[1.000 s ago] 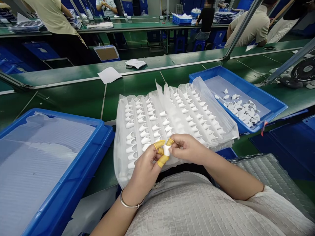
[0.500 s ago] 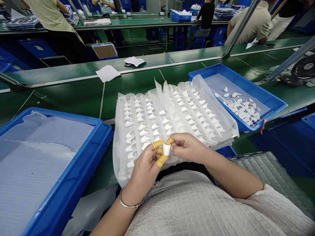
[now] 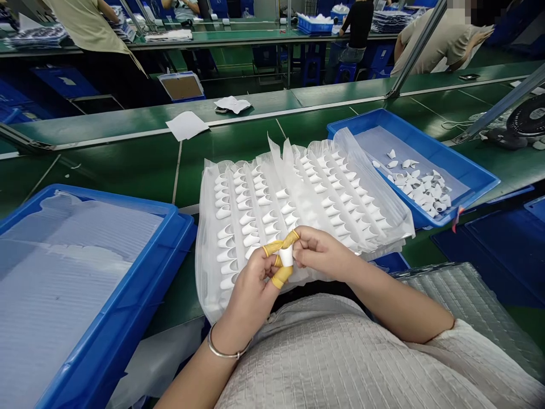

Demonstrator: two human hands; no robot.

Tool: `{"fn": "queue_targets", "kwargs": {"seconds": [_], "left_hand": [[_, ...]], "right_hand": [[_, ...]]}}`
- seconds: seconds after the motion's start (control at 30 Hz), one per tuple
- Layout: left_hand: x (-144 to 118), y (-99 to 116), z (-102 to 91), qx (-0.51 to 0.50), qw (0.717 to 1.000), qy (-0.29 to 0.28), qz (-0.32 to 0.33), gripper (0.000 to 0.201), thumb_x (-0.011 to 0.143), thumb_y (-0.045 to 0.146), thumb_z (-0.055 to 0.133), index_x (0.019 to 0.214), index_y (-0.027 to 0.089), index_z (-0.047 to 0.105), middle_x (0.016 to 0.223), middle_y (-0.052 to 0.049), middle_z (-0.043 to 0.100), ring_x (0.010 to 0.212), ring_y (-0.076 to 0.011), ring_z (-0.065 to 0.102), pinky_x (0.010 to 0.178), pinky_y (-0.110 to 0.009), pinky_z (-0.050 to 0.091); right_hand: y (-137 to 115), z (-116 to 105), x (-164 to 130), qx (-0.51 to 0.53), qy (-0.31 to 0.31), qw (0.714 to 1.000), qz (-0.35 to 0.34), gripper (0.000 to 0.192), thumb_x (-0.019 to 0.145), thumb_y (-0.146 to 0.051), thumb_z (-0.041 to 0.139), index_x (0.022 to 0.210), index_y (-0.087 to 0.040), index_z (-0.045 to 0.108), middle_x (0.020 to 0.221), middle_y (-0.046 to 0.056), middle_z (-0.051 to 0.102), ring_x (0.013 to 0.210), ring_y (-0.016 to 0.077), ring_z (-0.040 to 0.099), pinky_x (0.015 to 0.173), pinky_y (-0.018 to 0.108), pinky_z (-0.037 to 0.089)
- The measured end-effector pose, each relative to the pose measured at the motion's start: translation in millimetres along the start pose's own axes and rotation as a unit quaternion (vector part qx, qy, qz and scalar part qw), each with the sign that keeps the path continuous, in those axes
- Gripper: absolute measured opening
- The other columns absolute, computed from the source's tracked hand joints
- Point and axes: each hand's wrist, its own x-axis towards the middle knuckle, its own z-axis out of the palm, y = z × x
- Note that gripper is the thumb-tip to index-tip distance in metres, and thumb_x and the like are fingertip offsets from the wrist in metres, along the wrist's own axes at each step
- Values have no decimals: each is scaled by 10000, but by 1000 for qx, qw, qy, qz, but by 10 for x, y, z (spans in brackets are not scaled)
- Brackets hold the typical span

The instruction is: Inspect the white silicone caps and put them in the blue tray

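Between my two hands is a small white, curved, cap-like piece (image 3: pixel 286 256), with its broad end up. My left hand (image 3: pixel 254 282), yellow finger cots on its fingers, pinches it from the left and below. My right hand (image 3: pixel 320 251) is closed at the piece's right side, its yellow-covered index finger touching the top rim. Just beneath lies a soft white pocketed sheet (image 3: pixel 208 227) holding rows of similar white pieces; my hands cover part of its near edge.
To the right a blue tray (image 3: pixel 477 190) holds a pile of loose white pieces (image 3: pixel 426 190). Stacked blue trays (image 3: pixel 166 250) with white sheeting stand at left. Paper (image 3: pixel 186 125) and a fan (image 3: pixel 528 116) rest on the green bench. Co-workers are beyond it.
My right index finger has shifted slightly left over the rim of the piece, closer to my left fingertips. At the upper right a co-worker leans differently, with a hand raised.
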Motion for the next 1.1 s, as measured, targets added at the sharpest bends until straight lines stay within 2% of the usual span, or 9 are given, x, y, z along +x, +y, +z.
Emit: {"fn": "queue_targets", "kwargs": {"seconds": [0.37,0.47,0.5,0.57,0.7,0.8,0.9,1.0,1.1], "left_hand": [[10,-9,6,31,999,4,12,298,908,315,591,1180,216,519,836,-4,668,721,-151,615,716,-305,492],[8,28,22,21,999,3,24,377,903,328,592,1256,235,501,906,-21,690,737,-150,624,748,-315,504],[2,41,27,12,1000,14,25,410,898,345,598,1281,243,490,930,-27,693,745,-151,629,760,-318,509],[-13,58,28,-7,998,56,21,462,883,388,615,1305,254,481,944,-30,688,748,-151,634,762,-312,515],[-15,70,-5,-22,994,108,12,537,833,491,660,1287,245,512,936,-42,680,763,-173,641,727,-303,529],[-5,110,4,6,994,111,-2,532,806,543,670,1232,243,564,950,-58,688,851,-225,665,710,-318,547],[25,183,70,35,995,96,10,503,819,530,652,1225,242,578,974,-67,687,866,-238,665,691,-330,555],[100,248,143,61,995,53,53,495,845,449,641,1291,251,556,971,-54,677,789,-198,650,747,-349,553],[173,272,174,76,992,-18,100,502,866,389,629,1344,267,535,968,-41,663,737,-166,626,769,-346,543]], "right_hand": [[7,8,11,16,-3,1000,4,112,727,-154,566,835,-185,563,647,-64,531,616,100,492,623,241,386],[-28,-112,11,24,7,1000,-10,118,720,-155,595,830,-188,568,648,-56,558,620,108,511,628,248,400],[-50,-207,11,38,31,999,-20,129,717,-160,605,836,-191,565,646,-53,567,617,111,514,625,250,402],[-107,-490,-7,85,122,988,-50,157,709,-178,622,842,-201,544,628,-56,565,592,109,496,602,243,393],[-232,-1178,-216,183,337,917,-109,261,692,-231,698,836,-215,481,656,-65,540,583,84,466,578,210,381],[-251,-1386,-439,185,386,896,-115,313,701,-284,748,825,-212,469,698,-53,554,594,79,483,572,207,387],[-213,-1206,-555,129,331,931,-79,263,724,-289,761,837,-191,545,677,-30,590,601,101,519,589,233,410],[-207,-856,-544,30,187,981,-34,187,753,-273,736,850,-176,610,668,-20,608,632,121,557,640,263,448],[-223,-579,-451,10,61,998,-19,149,753,-250,713,827,-171,611,668,-30,591,628,113,546,644,260,453]]}}
